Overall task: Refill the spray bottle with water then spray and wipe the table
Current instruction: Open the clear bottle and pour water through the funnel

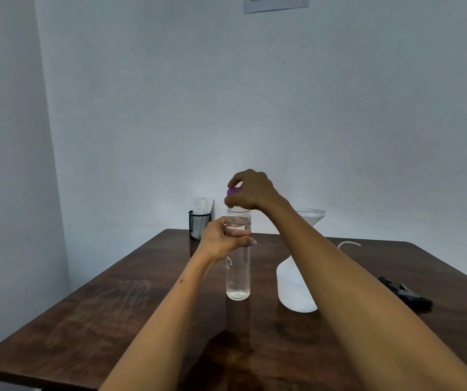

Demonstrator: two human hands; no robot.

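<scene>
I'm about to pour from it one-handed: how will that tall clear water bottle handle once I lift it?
The clear bottle looks nearly full, so probably heavy for its width. It is tall and narrow-based, so likely to tip if nudged. Its smooth wall may slip; the left hand holds it while the right hand lifts the purple cap.

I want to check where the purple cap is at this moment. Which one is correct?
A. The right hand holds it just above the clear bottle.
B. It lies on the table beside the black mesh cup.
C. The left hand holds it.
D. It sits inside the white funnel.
A: the right hand pinches the purple cap above the open mouth of the clear bottle, which the left hand grips.
</scene>
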